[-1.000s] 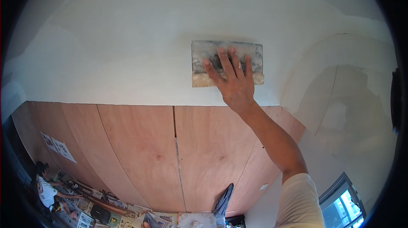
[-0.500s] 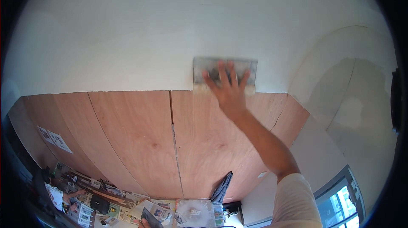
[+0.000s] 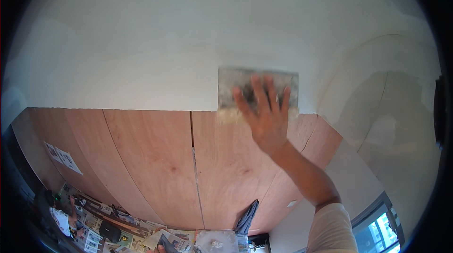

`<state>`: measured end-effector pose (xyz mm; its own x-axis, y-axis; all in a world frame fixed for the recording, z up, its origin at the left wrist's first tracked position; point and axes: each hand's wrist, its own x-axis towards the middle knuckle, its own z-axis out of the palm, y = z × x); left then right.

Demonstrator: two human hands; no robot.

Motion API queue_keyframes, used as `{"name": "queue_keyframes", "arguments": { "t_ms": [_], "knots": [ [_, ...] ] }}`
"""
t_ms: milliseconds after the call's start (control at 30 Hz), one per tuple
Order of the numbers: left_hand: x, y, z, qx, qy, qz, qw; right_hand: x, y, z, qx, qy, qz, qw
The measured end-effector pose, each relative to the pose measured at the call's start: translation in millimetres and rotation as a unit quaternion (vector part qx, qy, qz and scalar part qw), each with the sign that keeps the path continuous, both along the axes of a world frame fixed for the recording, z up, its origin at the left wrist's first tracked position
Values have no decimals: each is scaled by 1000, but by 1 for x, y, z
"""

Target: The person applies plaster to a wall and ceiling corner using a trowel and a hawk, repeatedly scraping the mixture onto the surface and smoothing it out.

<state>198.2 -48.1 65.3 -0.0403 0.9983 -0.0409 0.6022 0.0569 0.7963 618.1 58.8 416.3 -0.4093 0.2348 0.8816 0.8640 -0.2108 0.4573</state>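
Observation:
Overhead, my right hand (image 3: 271,128) reaches up with fingers spread across the back of a rectangular plastering trowel (image 3: 227,79). Its blade lies against the white ceiling (image 3: 141,64), and its near edge overlaps the top of the plywood wall (image 3: 236,158). A pale yellowish strip shows along that edge; the trowel's handle is mostly hidden behind the fingers. At the lower edge, only the fingertips of my left hand (image 3: 161,249) show, closed beside a grey flat blade (image 3: 166,242); the rest of that tool is out of view.
A plastic-like sheet with a whitish lump (image 3: 216,243) lies below. Dark folded cloth (image 3: 247,217) leans on the wall. At lower left, another person (image 3: 61,217) is near newspaper-covered ground and a black box (image 3: 109,231). A window (image 3: 382,229) is at lower right.
My right hand and the trowel have shifted slightly right and lower in the picture. The whole view has tipped a little. The left-hand blade has sunk toward the lower edge.

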Motion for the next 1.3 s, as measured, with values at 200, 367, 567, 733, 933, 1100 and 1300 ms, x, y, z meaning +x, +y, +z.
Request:
{"name": "queue_keyframes", "arguments": {
  "t_ms": [200, 367, 567, 733, 933, 1100, 1300],
  "knots": [
    [3, 3, -2, -6, 26, 12, 1000, 6, 33, 93, 131, -61, -81, 986],
    [0, -2, -15, -4, 33, 56, 998, 5, 56, 73, 69, -22, -57, 996],
    [-6, -3, -20, -20, 49, 50, 997, 25, 68, -62, -72, 8, -88, 994],
    [10, -7, 4, -27, 15, 65, 997, 19, 45, -119, -116, 62, -40, 990],
    [12, -5, 14, -68, 18, 74, 995, 25, -8, -71, -83, 58, -25, 995],
    [9, -4, 6, -101, 44, 80, 991, 61, -16, 38, 77, 40, -73, 994],
    [7, -5, 4, -85, 54, 52, 994, 103, 1, 84, 135, -18, -109, 985]
  ]
}}
